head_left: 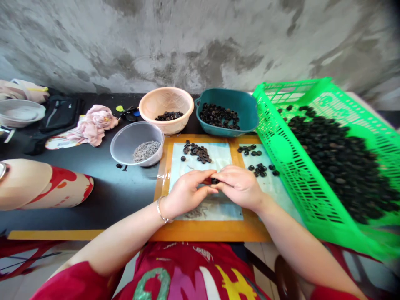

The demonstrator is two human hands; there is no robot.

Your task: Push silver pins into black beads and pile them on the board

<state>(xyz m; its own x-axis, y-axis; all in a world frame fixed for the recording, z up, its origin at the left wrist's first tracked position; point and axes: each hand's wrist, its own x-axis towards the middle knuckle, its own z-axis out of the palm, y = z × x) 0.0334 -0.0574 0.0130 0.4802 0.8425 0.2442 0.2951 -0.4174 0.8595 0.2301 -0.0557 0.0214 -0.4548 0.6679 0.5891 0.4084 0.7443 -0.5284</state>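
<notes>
Small black part [214,181] is pinched between the fingertips of 2 hands, left hand [188,192] and right hand [242,186], both closed narrow around it. Looks light, stiff and probably kinda slick, so it's best gripped by the rim. More black pieces [200,152] are scattered just beyond the left hand; green basket [312,183] sits right of the right hand.

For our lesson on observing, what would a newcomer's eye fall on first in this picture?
Probably the bright green basket on the right, heaped with small black round pieces. Next, the two hands, left and right, meeting at the centre around a small black piece. Behind them, a peach bowl stands beside a teal basin.
</notes>
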